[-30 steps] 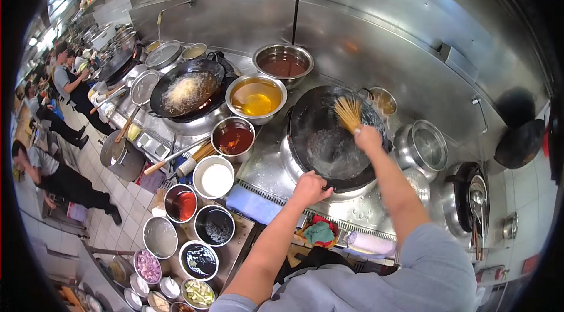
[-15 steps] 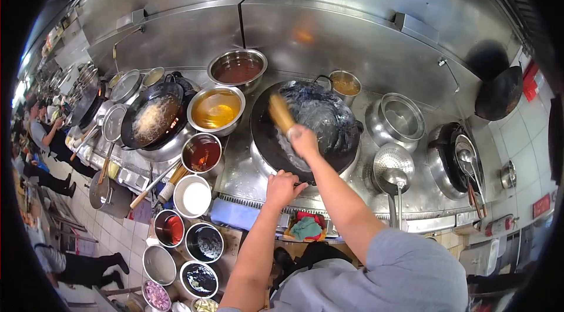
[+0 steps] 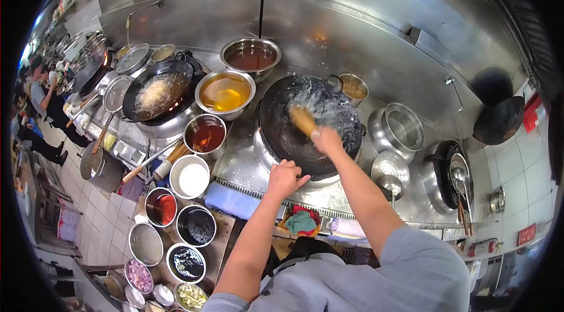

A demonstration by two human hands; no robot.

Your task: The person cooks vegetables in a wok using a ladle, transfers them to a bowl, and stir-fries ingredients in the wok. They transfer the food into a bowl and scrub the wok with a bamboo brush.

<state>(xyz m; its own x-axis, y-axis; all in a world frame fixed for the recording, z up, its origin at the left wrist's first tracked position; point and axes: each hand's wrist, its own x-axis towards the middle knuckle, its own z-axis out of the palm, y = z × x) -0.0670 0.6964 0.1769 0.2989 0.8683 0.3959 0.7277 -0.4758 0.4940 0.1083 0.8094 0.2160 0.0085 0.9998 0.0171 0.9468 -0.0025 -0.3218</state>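
A bamboo wok brush [image 3: 302, 120] is in my right hand [image 3: 327, 140], its bristle end down in the large black wok [image 3: 276, 127]. Water is splashing up at the far side of that wok. My left hand [image 3: 285, 178] is closed at the near rim of the same wok, thumb pointing right; the exact grip of its fingers is partly hidden. Close to the left of the wok stands a steel bowl of yellow oil [image 3: 225, 96], with a steel bowl of reddish-brown liquid [image 3: 251, 56] behind it.
Another wok [image 3: 161, 93] with foaming food sits over flame at left. Pots of sauces, a white pot [image 3: 190, 177] and chopped onion [image 3: 139, 275] stand at lower left. A perforated skimmer [image 3: 389, 168] and steel pot [image 3: 402, 127] are at right. Other people work far left.
My right hand has moved the brush right and toward me across the wok. Water that was swirling inside now splashes up at the far rim. The camera view has shifted slightly.
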